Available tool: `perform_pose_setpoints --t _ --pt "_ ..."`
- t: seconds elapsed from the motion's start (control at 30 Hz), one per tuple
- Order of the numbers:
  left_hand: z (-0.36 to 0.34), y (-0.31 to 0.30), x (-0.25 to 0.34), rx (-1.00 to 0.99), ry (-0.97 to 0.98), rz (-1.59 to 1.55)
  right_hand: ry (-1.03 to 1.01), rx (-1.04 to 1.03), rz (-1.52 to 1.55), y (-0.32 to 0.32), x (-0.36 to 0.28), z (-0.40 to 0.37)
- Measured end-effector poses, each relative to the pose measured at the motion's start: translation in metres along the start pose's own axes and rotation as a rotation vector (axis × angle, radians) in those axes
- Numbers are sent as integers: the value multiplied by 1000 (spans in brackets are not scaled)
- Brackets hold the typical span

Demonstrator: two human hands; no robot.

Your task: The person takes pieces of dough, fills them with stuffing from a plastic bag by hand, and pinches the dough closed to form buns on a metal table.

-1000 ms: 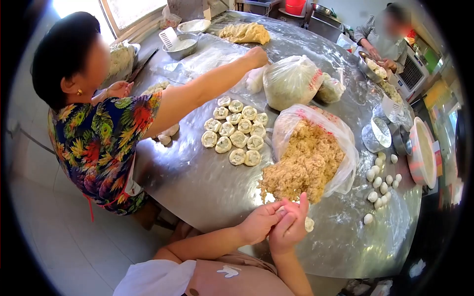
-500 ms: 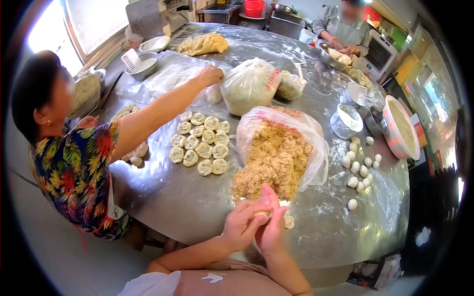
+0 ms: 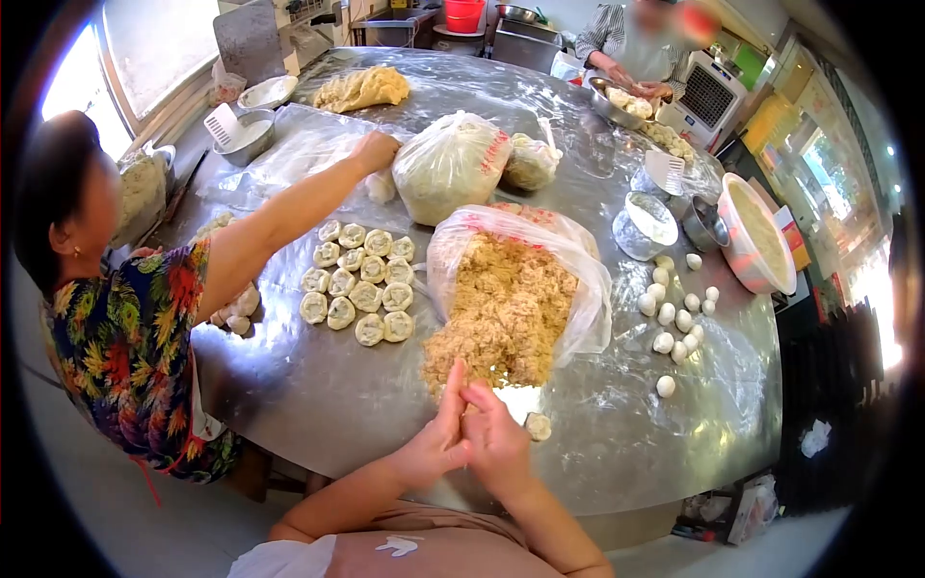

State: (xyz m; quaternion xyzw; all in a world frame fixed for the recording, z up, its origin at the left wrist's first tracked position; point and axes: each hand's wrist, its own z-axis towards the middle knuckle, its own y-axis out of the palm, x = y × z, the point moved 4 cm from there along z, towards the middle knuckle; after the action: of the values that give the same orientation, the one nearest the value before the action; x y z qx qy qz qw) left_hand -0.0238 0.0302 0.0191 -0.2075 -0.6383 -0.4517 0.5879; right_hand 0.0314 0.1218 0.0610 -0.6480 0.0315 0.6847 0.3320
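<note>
My left hand [image 3: 434, 445] and my right hand [image 3: 499, 443] are pressed together at the table's near edge, closed around a small piece of dough. The fingers hide most of that dough now; its pale edge showed a moment earlier. One finger of my left hand points up. Just beyond my fingertips a crumbly brown filling [image 3: 506, 318] spills from an open clear plastic bag [image 3: 590, 299]. A small flattened dough piece [image 3: 538, 426] lies on the table right of my right hand.
Rows of round filled buns [image 3: 366, 297] sit left of the filling. Several white dough balls [image 3: 665, 342] lie right, near a metal pot [image 3: 646, 226] and a large basin [image 3: 756, 231]. A tied bag [image 3: 448, 169] stands behind. One co-worker's arm [image 3: 289, 217] reaches in from the left; another person works at the far side.
My hands have shifted slightly left and closed further over the dough, hiding it. The whole view has shifted a little. The left co-worker's arm stays stretched over the table.
</note>
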Motion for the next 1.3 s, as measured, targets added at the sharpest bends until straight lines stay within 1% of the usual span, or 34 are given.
perform_pose_setpoints --t 0.03,0.07,0.1,0.13,0.2,0.23,0.33,0.37,0.47,0.5,0.57,0.6,0.63,0.67,0.7,0.73,0.77,0.8,0.83,0.87,0.9,0.93,1.0,1.03,1.07,1.13,1.17,1.23,1.27,1.3 --pt "2 4 9 -9 -43 -41 -174 9 -91 5 1 -2" --pt "0 3 9 -33 -145 -34 -348 16 -180 10 4 -5" --pt "-3 -1 9 -56 -249 -27 -340 -31 -238 10 13 -6" --pt "-7 -3 7 -77 -351 -17 -279 -25 -204 7 21 -6" --pt "-5 3 11 -198 -143 413 -157 -16 -137 2 30 -1" --pt "-5 9 12 -256 -34 626 -99 -110 -99 6 39 -3" --pt "-16 24 7 -236 -43 627 -121 -219 -226 3 33 5" --pt "-22 23 -2 -159 -41 646 -85 -201 -213 2 41 11" --pt "-17 24 6 -195 -163 611 18 -84 -147 -3 52 23" --pt "-12 23 11 -195 -182 582 -49 -60 -193 4 46 15" --pt "-4 21 18 -205 -238 523 -204 -113 -158 8 9 1" --pt "-8 22 13 -262 -216 613 -283 -136 -140 9 -3 -3" --pt "-13 24 3 -319 -188 705 -245 -139 -175 11 3 -2" --pt "-16 25 -2 -376 -158 796 -129 -90 -100 9 22 8" --pt "-13 32 21 -210 -133 755 -8 -43 -27 6 48 21" --pt "-14 35 20 -204 -139 738 111 1 46 1 63 27" --pt "-14 37 19 -195 -142 722 169 61 24 -5 66 26" --pt "-12 38 19 -181 -140 708 55 13 6 -3 56 24" --pt "-10 38 20 -254 -133 787 -50 -38 -10 2 39 12" --pt "-8 36 20 -197 -121 788 -147 -86 -24 5 20 0" --pt "-4 32 16 -142 -105 796 -190 -125 -11 5 2 -4" --pt "-2 28 13 -84 -89 802 -111 -101 22 6 10 0" --pt "-3 26 -5 -142 -307 764 45 -63 91 10 36 10" --pt "-6 26 -11 -163 -416 741 156 7 106 8 46 18" --pt "-6 27 -8 -115 -346 707 244 60 61 9 56 16" --pt "-9 28 1 -9 -211 646 177 -5 40 10 33 10" --pt "-6 24 0 -27 -109 646 134 -16 74 11 26 5" --pt "-2 13 1 -116 -293 766 39 -25 141 12 19 -5" --pt "-3 11 -1 -164 -383 819 14 -33 68 13 22 -9" --pt "-6 5 -13 -60 -353 806 -12 -39 -7 14 27 -12"
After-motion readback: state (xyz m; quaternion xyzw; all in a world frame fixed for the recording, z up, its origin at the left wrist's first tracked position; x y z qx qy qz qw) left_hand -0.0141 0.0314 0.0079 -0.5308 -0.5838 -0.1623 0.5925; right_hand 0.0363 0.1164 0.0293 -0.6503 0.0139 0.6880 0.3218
